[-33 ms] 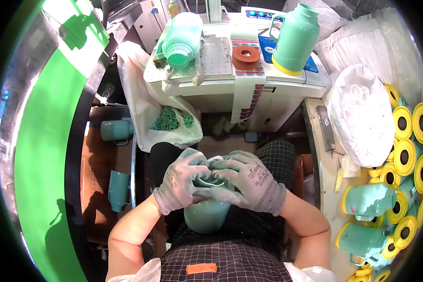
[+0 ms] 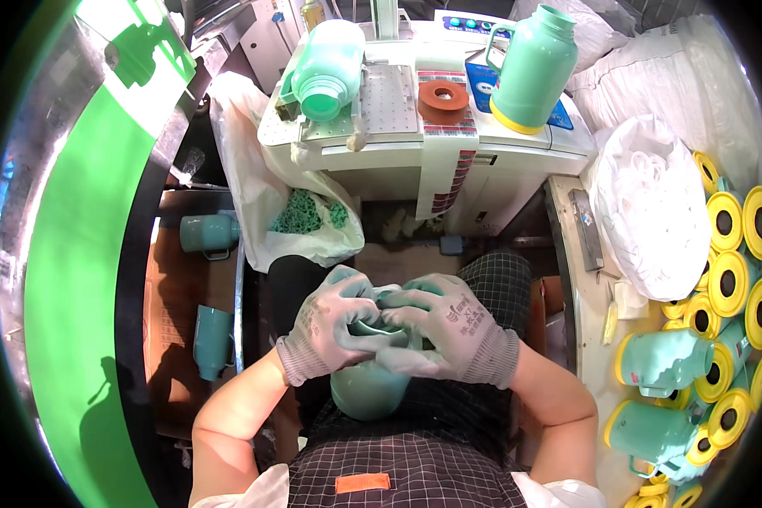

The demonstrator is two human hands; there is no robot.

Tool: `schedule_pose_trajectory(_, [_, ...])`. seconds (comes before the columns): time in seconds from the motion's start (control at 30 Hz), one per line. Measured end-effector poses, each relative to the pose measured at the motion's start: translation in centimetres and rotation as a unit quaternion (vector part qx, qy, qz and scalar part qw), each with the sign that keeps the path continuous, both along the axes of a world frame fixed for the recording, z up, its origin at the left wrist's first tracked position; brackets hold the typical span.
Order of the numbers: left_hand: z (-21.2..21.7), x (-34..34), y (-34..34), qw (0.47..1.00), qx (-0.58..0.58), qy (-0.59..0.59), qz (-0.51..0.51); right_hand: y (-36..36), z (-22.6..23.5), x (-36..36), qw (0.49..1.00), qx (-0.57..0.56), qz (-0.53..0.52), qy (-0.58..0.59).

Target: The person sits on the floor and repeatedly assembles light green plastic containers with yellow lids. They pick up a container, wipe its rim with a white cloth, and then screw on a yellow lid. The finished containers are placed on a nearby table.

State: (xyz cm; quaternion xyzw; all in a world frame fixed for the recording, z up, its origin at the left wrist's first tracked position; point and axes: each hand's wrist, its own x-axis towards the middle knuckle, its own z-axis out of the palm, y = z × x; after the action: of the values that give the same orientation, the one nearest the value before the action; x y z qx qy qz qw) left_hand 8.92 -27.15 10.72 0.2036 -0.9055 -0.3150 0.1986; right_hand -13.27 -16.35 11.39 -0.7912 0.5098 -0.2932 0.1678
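Note:
On my lap a mint-green thermos flask body stands with its mouth up, tilted slightly. Grey-gloved, my left hand curls its fingers round the left side of the mouth. My right hand, in a matching glove, closes over the other side with its fingers across the top. A pale green rim shows between the hands. My fingers hide most of the mouth, so I cannot make out whether a separate part is held there.
A white bench ahead carries a flask lying on its side, an upright flask and a brown tape roll. Several yellow-based flasks lie at right beside a white bag. Two flasks lie in the carton at left.
My right thumb has shifted slightly down and away from the left fingers at the flask's mouth. Both hands stay on the flask.

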Motion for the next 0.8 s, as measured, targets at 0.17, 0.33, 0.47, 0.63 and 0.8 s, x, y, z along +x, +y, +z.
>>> schedule_pose_trajectory(0.17, [0.8, -0.5, -0.3, 0.994, -0.066, 0.018, -0.086, -0.4, 1.4, 0.1, 0.980, 0.180, 0.065, -0.054])
schedule_pose_trajectory(0.33, [2.9, -0.2, -0.5, 0.984, -0.153, -0.090, -0.025, -0.1, -0.6, 3.2, 0.998, -0.040, -0.029, -0.049])
schedule_pose_trajectory(0.47, [4.9, -0.8, -1.1, 0.954, -0.184, -0.230, -0.049, 0.0, -0.9, 3.7, 0.991, -0.111, -0.060, 0.035])
schedule_pose_trajectory(0.63, [8.4, -4.2, -4.1, 0.884, -0.215, -0.376, -0.176, 0.4, -1.1, 4.1, 0.989, -0.129, -0.068, 0.039])
schedule_pose_trajectory(0.8, [7.5, -5.2, -5.2, 0.884, -0.068, -0.397, -0.238, 0.5, -1.5, 3.1, 0.993, -0.114, -0.037, -0.008])
